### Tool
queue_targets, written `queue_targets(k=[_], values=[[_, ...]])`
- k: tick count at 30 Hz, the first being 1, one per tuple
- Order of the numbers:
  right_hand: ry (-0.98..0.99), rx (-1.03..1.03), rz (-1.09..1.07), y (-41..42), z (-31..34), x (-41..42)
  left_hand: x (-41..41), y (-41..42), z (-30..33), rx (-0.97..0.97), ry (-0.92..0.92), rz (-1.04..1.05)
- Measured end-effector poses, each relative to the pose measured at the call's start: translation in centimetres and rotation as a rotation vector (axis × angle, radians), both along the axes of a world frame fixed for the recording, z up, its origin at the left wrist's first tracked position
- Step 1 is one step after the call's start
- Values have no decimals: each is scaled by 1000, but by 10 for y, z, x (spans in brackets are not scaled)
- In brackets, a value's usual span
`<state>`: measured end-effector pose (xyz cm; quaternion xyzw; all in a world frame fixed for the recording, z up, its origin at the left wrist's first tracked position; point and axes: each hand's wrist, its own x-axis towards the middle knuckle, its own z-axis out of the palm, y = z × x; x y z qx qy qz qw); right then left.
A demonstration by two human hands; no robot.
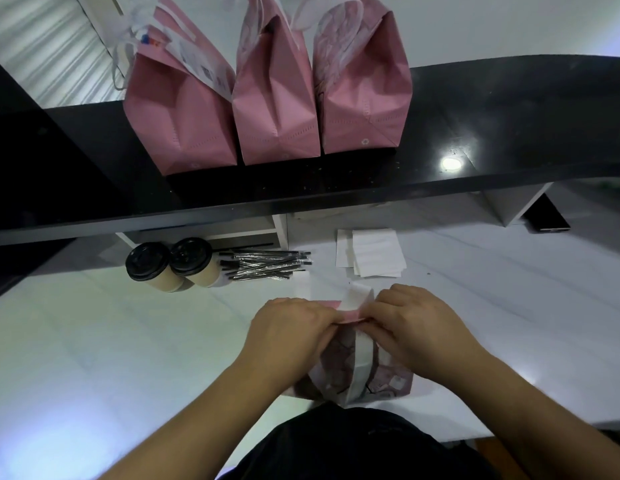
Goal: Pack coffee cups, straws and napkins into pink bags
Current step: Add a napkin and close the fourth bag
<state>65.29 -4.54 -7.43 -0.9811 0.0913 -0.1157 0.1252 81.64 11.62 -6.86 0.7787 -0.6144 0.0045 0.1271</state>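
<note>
My left hand (289, 327) and right hand (414, 322) pinch the folded top of a patterned pink paper bag (346, 372) on the white counter (128, 341).

café service counter, raised black ledge (474, 133) lined with pink takeaway bags (277, 109), lidded coffee cups (170, 265), wrapped straws (267, 265)

White worktop (94, 341) seen below raised glossy black counter shelf (509, 126); bright ceiling-light reflection (450, 163) mirrored on black surface. White support panel (509, 206) set under shelf at right, dark flat device (547, 216) beside it. Pale wall (509, 26) seen behind; ribbed white panel (42, 46) at upper left.
</note>
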Motion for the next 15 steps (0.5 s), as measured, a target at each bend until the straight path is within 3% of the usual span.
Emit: queue_targets(k=[11, 15], values=[[-23, 112, -59, -30, -4, -43, 25, 29, 0, -51, 59, -27], [-29, 118, -54, -35, -5, -44, 49, 53, 0, -51, 95, 63]])
